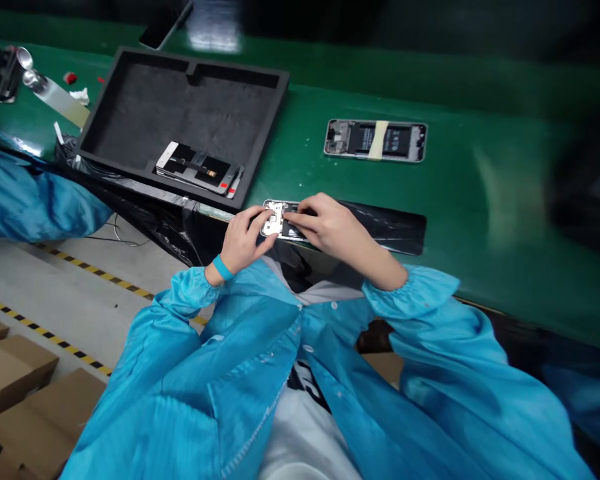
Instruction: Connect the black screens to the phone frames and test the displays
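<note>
An opened smartphone (275,220) lies at the front edge of the green bench, its white-silver inner board showing at the left end. My left hand (244,239) grips that left end, fingertips on the board and thumb at the near edge. Over the phone's middle, my right hand (325,223) has its fingertips pressed together at the board's edge; whatever they pinch is hidden. A glossy black panel (393,229) extends rightward from beneath my right hand. I cannot tell whether it is joined to the phone.
A dark foam tray (275,127) at left holds several stacked phone screen parts (195,168). Another opened phone (410,141), a pale tape strip (379,140) across its battery, lies further back on the bench (460,187). A neighbour's blue sleeve (35,197) is at far left; cardboard boxes (17,367) stand below.
</note>
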`<state>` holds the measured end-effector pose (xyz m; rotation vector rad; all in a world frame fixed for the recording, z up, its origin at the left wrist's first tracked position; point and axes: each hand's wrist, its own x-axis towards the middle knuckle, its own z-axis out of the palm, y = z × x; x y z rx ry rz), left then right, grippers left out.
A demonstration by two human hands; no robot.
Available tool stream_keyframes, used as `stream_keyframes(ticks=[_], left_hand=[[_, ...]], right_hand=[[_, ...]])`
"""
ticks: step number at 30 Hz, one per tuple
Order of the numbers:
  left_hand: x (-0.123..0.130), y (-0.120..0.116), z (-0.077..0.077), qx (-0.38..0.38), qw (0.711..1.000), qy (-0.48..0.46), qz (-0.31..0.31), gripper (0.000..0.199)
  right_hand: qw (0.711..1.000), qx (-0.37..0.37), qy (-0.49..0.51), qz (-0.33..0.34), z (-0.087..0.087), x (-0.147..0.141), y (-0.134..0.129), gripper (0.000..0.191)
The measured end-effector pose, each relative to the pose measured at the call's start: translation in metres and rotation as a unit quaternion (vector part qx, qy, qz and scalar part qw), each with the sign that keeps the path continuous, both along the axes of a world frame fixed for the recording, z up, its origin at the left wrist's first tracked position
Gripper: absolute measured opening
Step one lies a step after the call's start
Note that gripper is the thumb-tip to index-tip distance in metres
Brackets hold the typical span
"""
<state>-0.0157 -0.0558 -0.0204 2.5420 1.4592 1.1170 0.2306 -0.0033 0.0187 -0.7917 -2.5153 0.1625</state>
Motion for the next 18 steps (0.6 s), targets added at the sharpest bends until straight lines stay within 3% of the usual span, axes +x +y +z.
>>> stream_keyframes(ticks=[7,12,18], left_hand=[[-0.001,0.000,0.009,-0.010,1.000,0.022,-0.012,0.046],[-0.001,0.000,0.009,-0.056,0.998,0.040,-0.011,0.047],[-0.002,0.001,0.007,-0.023,0.998,0.051,-0.018,0.045]], right_hand=[[0.997,0.031,-0.065,0.002,0.007,0.000,-0.003,0.034],[0.989,0.058,-0.132,0.011,0.019,-0.003,-0.004,0.034],[0.972,0.077,-0.222,0.023,0.035,-0.010,-0.005,0.033]])
